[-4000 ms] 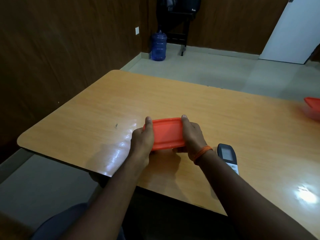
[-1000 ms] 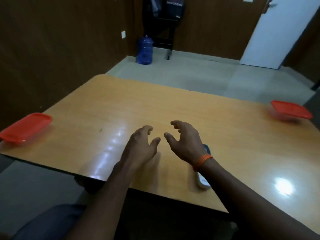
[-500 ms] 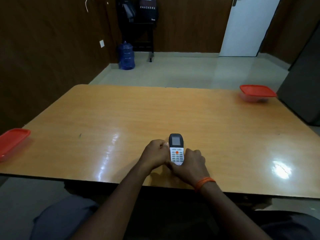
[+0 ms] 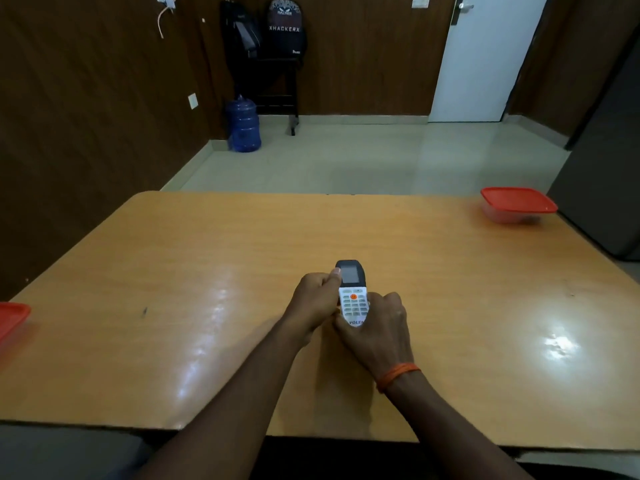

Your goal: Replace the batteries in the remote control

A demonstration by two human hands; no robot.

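Observation:
The remote control (image 4: 352, 296), white with a black top, a small screen and an orange button, is held face up just above the middle of the wooden table (image 4: 207, 271). My left hand (image 4: 317, 301) grips its left side, thumb by the screen. My right hand (image 4: 377, 329) wraps around its lower end, an orange thread on that wrist. The back of the remote and its battery cover are hidden. No batteries are in view.
A clear box with a red lid (image 4: 517, 204) stands at the table's far right corner. Another red-lidded box (image 4: 10, 320) sits at the left edge. Beyond the table are open floor, a blue water jug (image 4: 243, 124) and a white door (image 4: 485, 57).
Four seconds ago both hands held a red-lidded box, now at the left edge. One second ago the hands were empty over the table. They have since picked up the remote.

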